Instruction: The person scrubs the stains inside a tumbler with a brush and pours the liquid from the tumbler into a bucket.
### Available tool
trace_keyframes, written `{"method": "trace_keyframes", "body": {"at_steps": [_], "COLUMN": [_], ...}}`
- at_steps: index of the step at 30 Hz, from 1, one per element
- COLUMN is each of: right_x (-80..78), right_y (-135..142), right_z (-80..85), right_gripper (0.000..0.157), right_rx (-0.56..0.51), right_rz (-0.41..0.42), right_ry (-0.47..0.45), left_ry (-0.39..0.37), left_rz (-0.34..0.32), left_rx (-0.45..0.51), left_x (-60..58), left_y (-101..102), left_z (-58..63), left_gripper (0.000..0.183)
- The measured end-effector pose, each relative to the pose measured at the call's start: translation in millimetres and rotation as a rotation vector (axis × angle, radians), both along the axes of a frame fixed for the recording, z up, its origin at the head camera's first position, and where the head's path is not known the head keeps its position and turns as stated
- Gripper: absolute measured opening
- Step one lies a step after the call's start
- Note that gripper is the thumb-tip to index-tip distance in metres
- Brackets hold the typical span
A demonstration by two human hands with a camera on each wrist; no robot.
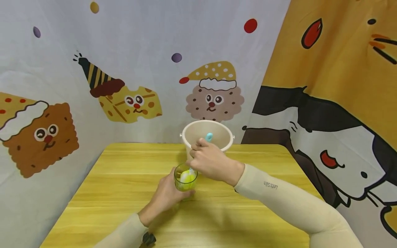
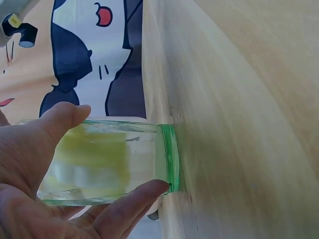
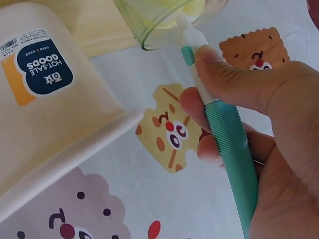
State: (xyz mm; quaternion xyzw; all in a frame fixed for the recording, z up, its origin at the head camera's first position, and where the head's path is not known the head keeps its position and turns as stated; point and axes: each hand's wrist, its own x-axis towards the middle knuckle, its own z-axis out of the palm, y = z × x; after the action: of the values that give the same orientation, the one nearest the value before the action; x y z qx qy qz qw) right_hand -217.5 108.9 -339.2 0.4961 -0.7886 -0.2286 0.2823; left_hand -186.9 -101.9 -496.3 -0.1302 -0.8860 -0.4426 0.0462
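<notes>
My left hand [image 1: 165, 193] grips a clear, greenish glass [image 1: 182, 187] around its side near the table's middle. In the left wrist view the thumb and fingers lie on opposite sides of the glass [image 2: 142, 162], its thick green base right at the tabletop. My right hand [image 1: 212, 161] holds a cup brush by its teal handle [image 1: 209, 137], tilted above the glass. The brush's yellow and white sponge head [image 1: 187, 176] sits inside the glass. In the right wrist view the thumb and fingers wrap the ribbed teal handle [image 3: 224, 134], and its white neck enters the glass mouth.
A cream bucket [image 1: 223, 137] stands just behind the hands at the table's far edge; its side bears a label [image 3: 45, 64]. The wood-grain table [image 1: 124, 179] ends at a cartoon-printed curtain [image 1: 145, 41] behind and to the right.
</notes>
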Motion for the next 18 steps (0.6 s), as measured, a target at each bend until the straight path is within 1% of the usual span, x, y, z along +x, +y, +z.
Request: {"method": "trace_keyframes", "body": {"at_steps": [4,11,14,18], "right_x": [1.7,1.8,1.9,3.3], "right_y": [4,7,8,10], "right_z": [5.2,9.8,12.0,12.7], "right_gripper": [0.013,0.013,0.014,0.016], "right_rx": [-0.006,-0.02,-0.032,-0.043], "right_rz": [0.013,0.024,0.032,0.043], "right_ry": [0.018,0.039,0.044,0.035], "left_ry": [0.003,0.023,0.018,-0.008], "left_rz": [-0.005,-0.013,-0.011,0.004], "left_rx": [0.007,0.002,0.006,0.014], "left_x": [0.9,0.6,-0.2,0.8], "left_y": [0,0,1,1], "left_z": [0.7,1.7,1.9,1.2], "left_gripper": [0.095,0.094,0.095,0.096]}}
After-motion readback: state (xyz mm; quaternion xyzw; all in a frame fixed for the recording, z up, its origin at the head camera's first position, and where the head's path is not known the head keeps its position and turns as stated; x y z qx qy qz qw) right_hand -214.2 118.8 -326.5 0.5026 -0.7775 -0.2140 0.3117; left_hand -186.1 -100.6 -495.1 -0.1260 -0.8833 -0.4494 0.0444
